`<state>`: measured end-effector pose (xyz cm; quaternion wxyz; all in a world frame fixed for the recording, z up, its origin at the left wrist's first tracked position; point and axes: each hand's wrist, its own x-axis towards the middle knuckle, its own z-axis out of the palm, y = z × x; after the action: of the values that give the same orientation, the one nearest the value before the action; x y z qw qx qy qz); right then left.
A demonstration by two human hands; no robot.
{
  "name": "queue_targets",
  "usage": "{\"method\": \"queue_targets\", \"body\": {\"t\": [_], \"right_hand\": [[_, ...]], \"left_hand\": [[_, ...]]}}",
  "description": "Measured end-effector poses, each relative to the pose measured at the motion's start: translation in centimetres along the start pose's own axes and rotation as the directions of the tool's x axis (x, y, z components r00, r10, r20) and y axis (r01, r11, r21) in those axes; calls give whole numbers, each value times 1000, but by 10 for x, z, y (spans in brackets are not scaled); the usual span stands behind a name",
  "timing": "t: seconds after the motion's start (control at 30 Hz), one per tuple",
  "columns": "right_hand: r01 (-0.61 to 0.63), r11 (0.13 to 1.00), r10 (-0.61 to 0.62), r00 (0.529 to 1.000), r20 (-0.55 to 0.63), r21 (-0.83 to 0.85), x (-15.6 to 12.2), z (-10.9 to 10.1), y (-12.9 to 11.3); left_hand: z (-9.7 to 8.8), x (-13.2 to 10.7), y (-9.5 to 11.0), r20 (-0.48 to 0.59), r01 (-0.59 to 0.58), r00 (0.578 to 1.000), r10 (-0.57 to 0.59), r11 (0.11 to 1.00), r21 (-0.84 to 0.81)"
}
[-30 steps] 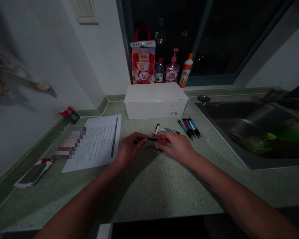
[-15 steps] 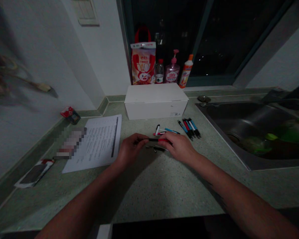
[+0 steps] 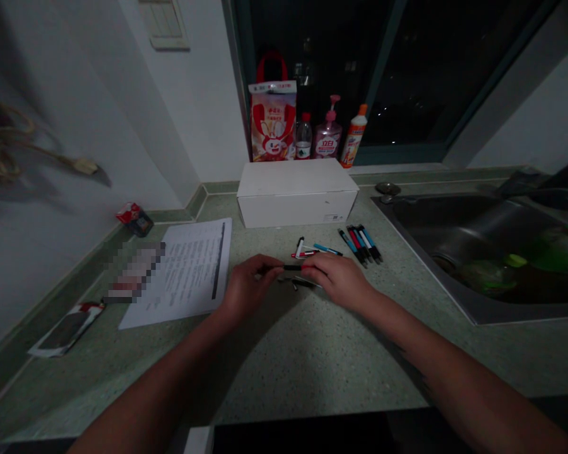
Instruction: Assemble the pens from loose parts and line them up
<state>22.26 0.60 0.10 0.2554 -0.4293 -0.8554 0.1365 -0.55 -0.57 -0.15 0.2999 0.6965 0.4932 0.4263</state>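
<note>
In front of a long white cardboard box (image 3: 297, 209), a thin black-and-red pen (image 3: 292, 268) is lying level between two bare hands. The left hand (image 3: 247, 282) is pinching its black end and the right hand (image 3: 343, 277) is pinching its red end. If they are twisting or pulling too hard, the smooth pen could be slipping and a tiny piece could be popping out. The right hand could also be bumping the small dark pieces (image 3: 303, 283) just beside it. Nearer the box, a short white tube (image 3: 300, 246) is lying on the hard, speckled green desk (image 3: 284, 359).
</note>
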Motion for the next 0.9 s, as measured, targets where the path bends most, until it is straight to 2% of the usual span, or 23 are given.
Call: {"method": "queue_targets", "body": {"t": [0.17,0.37,0.53,0.7,0.8,0.9], "right_hand": [[-74,991,62,992,106,115,1,2,0],[-98,986,105,994,-43,136,0,0,-3],[-26,995,26,1000,-5,94,0,0,-2],[-65,992,60,997,55,103,1,2,0],[-108,980,113,993,-20,170,2,2,6],[-174,915,245,957,-157,363,4,2,15]], "left_hand": [[-2,0,3,-17,-54,998,56,996,67],[-1,0,5,6,23,1000,-23,999,34],[-2,0,4,-1,-11,1000,11,999,48],[0,0,5,8,12,1000,-12,999,31],[2,2,4,-32,106,994,-107,994,-35],[2,5,0,-84,192,976,-203,973,-127]]}}
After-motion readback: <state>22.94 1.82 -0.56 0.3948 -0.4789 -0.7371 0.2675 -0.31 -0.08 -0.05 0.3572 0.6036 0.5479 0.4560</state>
